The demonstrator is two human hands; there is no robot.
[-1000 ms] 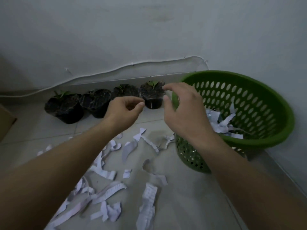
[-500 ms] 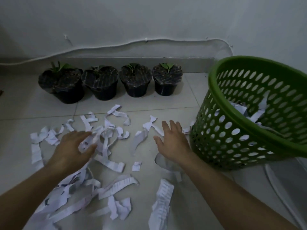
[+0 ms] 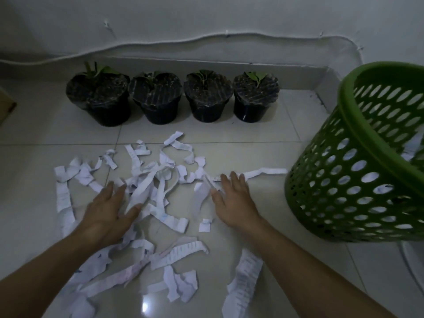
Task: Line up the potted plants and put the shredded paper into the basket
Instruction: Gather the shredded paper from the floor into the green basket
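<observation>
White strips of shredded paper point(image 3: 158, 187) lie scattered over the tiled floor point(image 3: 286, 143), most of them in a loose heap in front of the person and some more near the bottom edge of the view. Both hands are down on this heap with the fingers straight and spread. The left hand point(image 3: 110, 210) rests flat on the strips at the left side of the heap, and the right hand point(image 3: 234, 200) lies on the strips at the right side, with one long strip running out from under its fingertips toward the basket. The hands are apart from each other, and neither of them grips anything at this moment.

The four potted plants point(image 3: 172, 97) already stand in one row along the base of the wall point(image 3: 206, 17), close beside each other, so I judge that this part of the task is done. The green basket point(image 3: 358, 171) stands on the floor to the right of the heap, near the right hand. Through its holes some white paper can be seen inside, so a part of the paper is already collected. Much paper is left on the floor. It seems the hands are about to gather the next bundle, and several more bundles will probably be needed.
</observation>
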